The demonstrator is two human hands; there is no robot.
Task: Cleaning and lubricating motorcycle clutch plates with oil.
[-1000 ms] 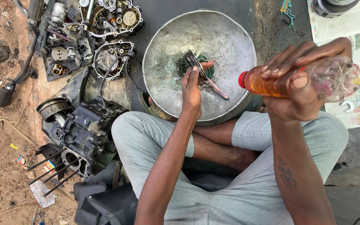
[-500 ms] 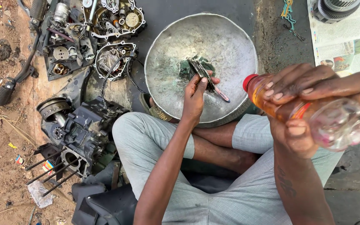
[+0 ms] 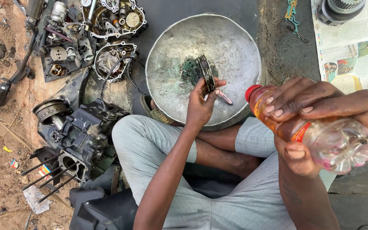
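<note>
taking the round metal basin (image 3: 235, 47) as the landmark and going from left to right: well to its left, on the dirt and a dark mat, lie opened engine covers (image 3: 107, 25) with gears showing, and below them, off the basin's lower left, a dark engine block (image 3: 86, 132) with long studs sticking out. the person sits cross-legged just below the basin, knees in light grey trousers. the left hand (image 3: 201, 106) is over the basin's lower middle, fingers closed around a stack of thin ring-shaped plates (image 3: 206, 73) held on edge, with a small red-tipped stick (image 3: 223, 98) poking out from the same grip toward the right. under the plates, at the basin's centre, sits a dark greenish wet patch (image 3: 190, 70), so some liquid already appears to lie in the basin. to the basin's lower right, the right hand (image 3: 316, 123) wraps all its fingers tightly round a clear plastic bottle (image 3: 303, 127) lying almost level, its red cap (image 3: 252, 91) pointing at the basin's rim and apparently on; amber liquid fills only the neck end. judging from this, the plates are out of the engine and held over the basin, a little liquid is down, and the bottle is not pouring now; most of the basin is dry. to the upper right of the basin, a toothed clutch part (image 3: 339, 10) rests on newspaper (image 3: 350, 55).
</note>
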